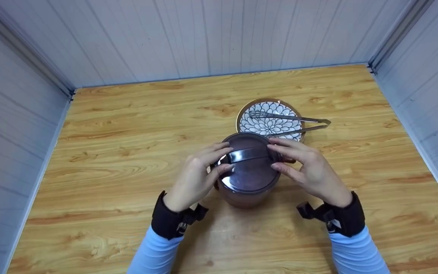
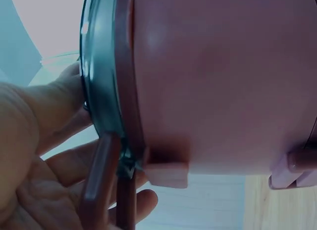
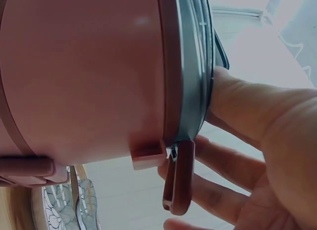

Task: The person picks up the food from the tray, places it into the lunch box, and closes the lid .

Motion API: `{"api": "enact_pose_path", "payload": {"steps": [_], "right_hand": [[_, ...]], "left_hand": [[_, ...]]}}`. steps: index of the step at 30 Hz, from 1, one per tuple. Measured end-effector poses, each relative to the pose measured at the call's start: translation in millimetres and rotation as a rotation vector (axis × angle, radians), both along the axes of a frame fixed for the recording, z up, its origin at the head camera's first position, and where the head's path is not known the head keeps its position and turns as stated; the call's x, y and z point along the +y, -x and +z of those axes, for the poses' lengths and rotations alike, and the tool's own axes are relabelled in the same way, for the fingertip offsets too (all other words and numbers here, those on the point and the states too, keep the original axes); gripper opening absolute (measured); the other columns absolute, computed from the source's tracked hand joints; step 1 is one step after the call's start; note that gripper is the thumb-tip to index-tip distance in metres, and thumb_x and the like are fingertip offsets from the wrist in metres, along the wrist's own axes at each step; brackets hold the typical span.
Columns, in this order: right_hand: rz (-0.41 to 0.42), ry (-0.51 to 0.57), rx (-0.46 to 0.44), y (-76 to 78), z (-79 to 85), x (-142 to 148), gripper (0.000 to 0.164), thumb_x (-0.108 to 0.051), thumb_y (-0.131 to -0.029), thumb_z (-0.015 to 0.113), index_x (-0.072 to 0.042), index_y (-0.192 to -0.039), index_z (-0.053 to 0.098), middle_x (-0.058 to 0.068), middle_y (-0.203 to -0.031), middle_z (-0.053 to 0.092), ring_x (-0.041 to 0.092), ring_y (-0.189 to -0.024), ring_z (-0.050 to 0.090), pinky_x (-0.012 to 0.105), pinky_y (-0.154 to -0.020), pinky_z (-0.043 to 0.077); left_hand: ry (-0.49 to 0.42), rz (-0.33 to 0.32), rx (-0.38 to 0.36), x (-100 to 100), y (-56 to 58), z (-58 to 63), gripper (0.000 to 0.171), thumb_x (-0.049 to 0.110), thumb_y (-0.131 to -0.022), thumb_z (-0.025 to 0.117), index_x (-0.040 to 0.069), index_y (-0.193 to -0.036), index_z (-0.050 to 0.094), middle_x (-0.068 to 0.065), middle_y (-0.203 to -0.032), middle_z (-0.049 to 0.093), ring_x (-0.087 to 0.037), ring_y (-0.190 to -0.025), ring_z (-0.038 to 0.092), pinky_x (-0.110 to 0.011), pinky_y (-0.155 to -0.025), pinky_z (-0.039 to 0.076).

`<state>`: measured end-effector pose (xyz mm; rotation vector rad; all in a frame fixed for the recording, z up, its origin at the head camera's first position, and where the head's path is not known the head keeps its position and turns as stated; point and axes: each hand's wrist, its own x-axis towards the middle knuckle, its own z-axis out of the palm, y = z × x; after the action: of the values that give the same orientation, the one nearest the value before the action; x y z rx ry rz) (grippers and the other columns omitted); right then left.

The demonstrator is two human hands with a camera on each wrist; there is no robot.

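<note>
A brownish-pink lidded container stands upright before me, its dark glossy lid crossed by a strap-like handle. My left hand holds the lid's left edge, thumb near and fingers far. In the left wrist view its fingers reach around the left latch, which sticks outward from the rim. On the opposite edge my right hand has its thumb at the lid, while the fingers pass behind the right latch, also tilted outward.
Behind the container lies a plate with a petal pattern and brown rim. Metal tongs rest across it, their bent end past its right rim. Pale panel walls border the wooden table at the back and sides.
</note>
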<state>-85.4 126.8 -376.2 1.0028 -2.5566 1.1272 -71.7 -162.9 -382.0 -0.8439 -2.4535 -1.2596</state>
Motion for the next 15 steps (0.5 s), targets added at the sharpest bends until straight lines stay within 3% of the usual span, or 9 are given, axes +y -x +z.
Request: {"api": "enact_pose_path", "payload": {"steps": [4, 10, 15], "right_hand": [[0.004, -0.019, -0.026, -2.1, 2.0, 3.2, 0.05, -0.013, -0.086, 0.079, -0.012, -0.134, 0.064, 0.004, -0.141, 0.055, 0.022, -0.128, 0.052, 0.034, -0.099, 0.046], [0.0, -0.089, -0.059, -5.3, 6.6, 8.1, 0.058, -0.018, -0.082, 0.082, -0.013, -0.136, 0.062, 0.005, -0.144, 0.052, 0.027, -0.13, 0.05, 0.044, -0.103, 0.042], [0.025, -0.11, -0.059, -5.5, 8.6, 10.2, 0.065, -0.017, -0.077, 0.086, -0.011, -0.137, 0.061, 0.008, -0.146, 0.05, 0.027, -0.13, 0.05, 0.042, -0.102, 0.044]], "left_hand": [[0.002, 0.009, 0.033, 1.5, -0.7, -2.7, 0.036, 0.015, -0.094, 0.068, -0.001, -0.126, 0.065, -0.017, -0.131, 0.061, -0.026, -0.126, 0.055, -0.033, -0.107, 0.038], [0.009, 0.016, 0.043, 2.8, -0.1, -4.4, 0.035, 0.013, -0.094, 0.067, -0.001, -0.126, 0.066, -0.016, -0.131, 0.062, -0.029, -0.126, 0.055, -0.036, -0.108, 0.037], [-0.006, 0.022, 0.043, 2.9, 0.8, -5.1, 0.035, 0.013, -0.093, 0.068, -0.001, -0.125, 0.066, -0.016, -0.13, 0.062, -0.029, -0.126, 0.055, -0.035, -0.108, 0.038]]}}
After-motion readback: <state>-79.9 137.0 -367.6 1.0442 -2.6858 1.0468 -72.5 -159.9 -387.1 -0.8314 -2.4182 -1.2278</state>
